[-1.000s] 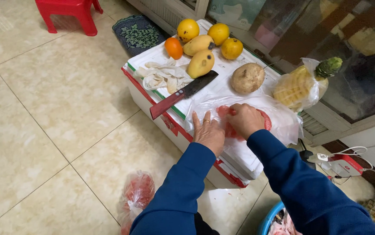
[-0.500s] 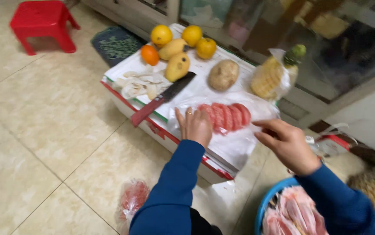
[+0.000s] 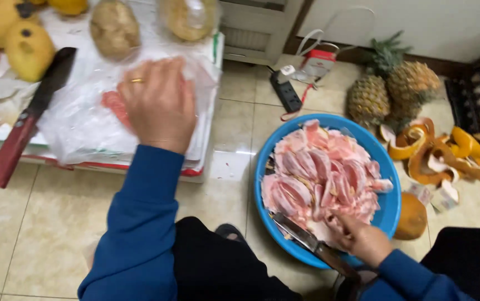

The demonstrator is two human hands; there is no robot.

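Head view: my left hand (image 3: pixel 159 106) lies flat, fingers spread, on bagged slices (image 3: pixel 114 106) upper left; right hand (image 3: pixel 357 237), fingers curled, reaches pomelo segments (image 3: pixel 321 178) in bowl (image 3: pixel 387 209), lower right.

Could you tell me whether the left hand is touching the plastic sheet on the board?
Touching. The head view shows the left hand pressed flat on the plastic sheet, with no gap beneath the palm.

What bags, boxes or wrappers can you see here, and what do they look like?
Clear plastic sheet: crinkled, spread on the low white table, under the left hand.
Clear bag: top edge, wrapped around a yellowish fruit.
Small red and white packet: on the floor by the wall, with a white loop handle.
No screens or signs show.
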